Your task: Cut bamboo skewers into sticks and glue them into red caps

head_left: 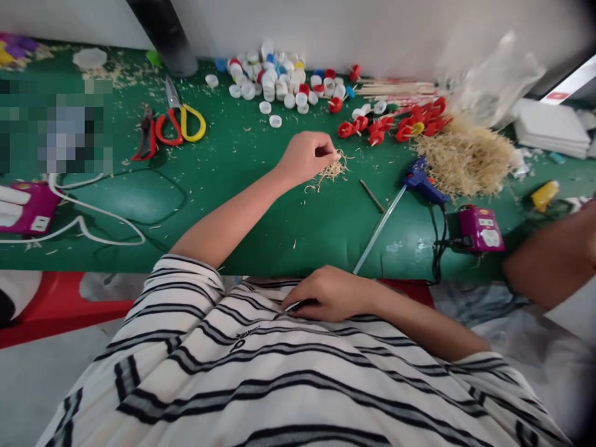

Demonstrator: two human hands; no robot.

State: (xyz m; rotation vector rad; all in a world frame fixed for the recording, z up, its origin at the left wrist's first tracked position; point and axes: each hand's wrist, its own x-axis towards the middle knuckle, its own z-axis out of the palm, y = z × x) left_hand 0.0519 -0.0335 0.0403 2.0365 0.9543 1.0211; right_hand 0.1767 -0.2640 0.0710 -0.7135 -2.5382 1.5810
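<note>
Scissors (176,102) left of small shavings heap (336,167), glue gun (424,181) right, caps (279,84) behind, on table (298,217)

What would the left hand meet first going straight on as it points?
Likely the small tuft of pale shavings right by the left hand; depth is unclear, so they may already touch.

"Any words you can read?"
"None. The striped shirt (279,385) bears a small dark mark (238,343), and the right-hand purple box (481,230) has pale labels (490,238), all too unclear."
</note>
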